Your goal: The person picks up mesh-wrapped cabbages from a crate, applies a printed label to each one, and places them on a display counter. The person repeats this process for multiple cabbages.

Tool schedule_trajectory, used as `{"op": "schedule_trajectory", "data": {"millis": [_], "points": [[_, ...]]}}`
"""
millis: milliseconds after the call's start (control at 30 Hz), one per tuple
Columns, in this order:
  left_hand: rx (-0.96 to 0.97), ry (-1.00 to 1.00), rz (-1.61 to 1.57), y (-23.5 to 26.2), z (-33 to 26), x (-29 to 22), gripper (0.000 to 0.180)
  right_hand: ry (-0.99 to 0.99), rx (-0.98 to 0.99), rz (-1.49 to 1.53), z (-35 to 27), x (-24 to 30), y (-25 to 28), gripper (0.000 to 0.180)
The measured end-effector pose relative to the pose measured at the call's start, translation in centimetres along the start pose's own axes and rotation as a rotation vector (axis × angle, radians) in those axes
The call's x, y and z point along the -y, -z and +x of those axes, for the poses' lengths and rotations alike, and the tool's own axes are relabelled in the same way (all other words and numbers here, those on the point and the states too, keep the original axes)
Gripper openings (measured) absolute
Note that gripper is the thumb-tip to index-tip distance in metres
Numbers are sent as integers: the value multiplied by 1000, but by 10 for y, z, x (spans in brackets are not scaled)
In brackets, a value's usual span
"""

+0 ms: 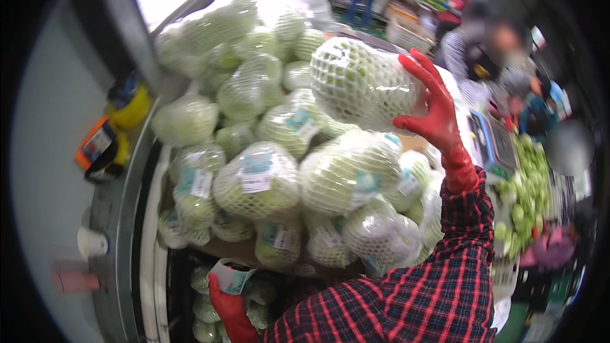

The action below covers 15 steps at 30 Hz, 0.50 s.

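Right hand (pixel 433 109), red rubber glove, fingers spread wide and cupped round the right flank of a bagged cabbage (pixel 361 82) in white foam net and clear film. Held raised above the pile of bagged cabbages (pixel 267 152), toward the far right of the stack, apparently clear of the bags below or just brushing them; contact cannot be judged.

Left hand (pixel 230 310), also red-gloved, low at the near left edge of the pile, fingers closed on the corner of a bag with a blue-and-white label (pixel 232 276). Grip looks like a pinch on film, not on the head itself.

Handling, judged: dense and heavy for its bulk, firm core, outer leaves bruisable. Film slick, though foam net plus rubber glove likely give decent friction. One open palm on the side looks marginal; better taken from underneath or with two hands. Film corner likely to stretch or tear if loaded.

Hidden or unclear:
- Right palm and thumb behind the bag; true support point unseen.
- Carrier under the pile mostly buried; only a metal rim (pixel 121 216) on the left shows.
- Lower bags near the left hand dark, count unclear.
- Plaid sleeve (pixel 432 279) blocks the near right corner.
- Other people (pixel 502 51) at far right blurred; loose green produce (pixel 527 184) there not identifiable.
- Orange-yellow objects (pixel 108 140) off the left edge indistinct.
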<state>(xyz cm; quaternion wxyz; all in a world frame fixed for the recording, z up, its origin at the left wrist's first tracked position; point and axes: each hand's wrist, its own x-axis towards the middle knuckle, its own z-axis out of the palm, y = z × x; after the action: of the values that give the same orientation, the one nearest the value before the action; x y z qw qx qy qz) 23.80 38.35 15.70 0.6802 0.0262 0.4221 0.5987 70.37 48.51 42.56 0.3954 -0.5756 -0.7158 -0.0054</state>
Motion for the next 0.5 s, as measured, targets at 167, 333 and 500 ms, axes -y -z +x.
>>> {"op": "schedule_trajectory", "data": {"millis": [167,333,500], "points": [[15,26,150,-7,-13,-1,50,-241,-221,-109,-106,-3,70,85],[112,-34,362,-28,-32,11,46,-364,-361,-478,-210,-3,49,86],[316,-50,526,-38,-43,29,43,-368,-85,-611,-255,4,7,78]]}}
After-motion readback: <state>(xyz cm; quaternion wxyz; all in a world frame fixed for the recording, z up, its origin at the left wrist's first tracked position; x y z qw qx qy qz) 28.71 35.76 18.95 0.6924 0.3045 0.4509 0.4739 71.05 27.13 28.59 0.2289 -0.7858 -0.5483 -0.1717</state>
